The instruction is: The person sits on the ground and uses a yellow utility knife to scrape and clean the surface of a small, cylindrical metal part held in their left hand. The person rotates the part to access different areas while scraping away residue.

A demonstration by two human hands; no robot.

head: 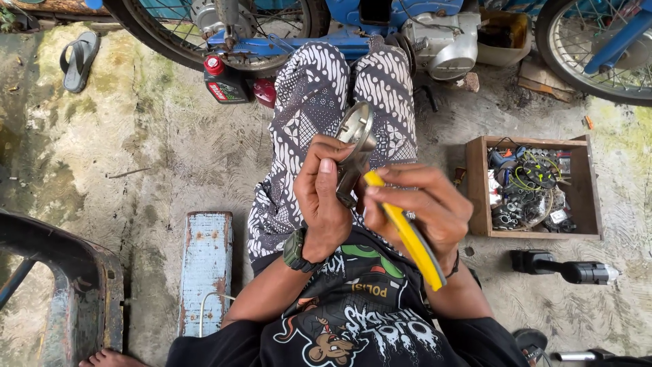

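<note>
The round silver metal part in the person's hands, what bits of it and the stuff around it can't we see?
Head view:
- Round silver metal part: lower half hidden by the left hand.
- Yellow-handled tool: working tip hidden behind the part and the right hand.
- Wooden box: small pieces too tangled to tell apart.
- Blue motorbike: cut off by the top edge.

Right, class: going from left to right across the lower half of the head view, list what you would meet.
Rusty metal frame → blue metal toolbox → left hand on a round metal part → right hand gripping a yellow-handled tool → wooden box of small parts → black power tool.
</note>
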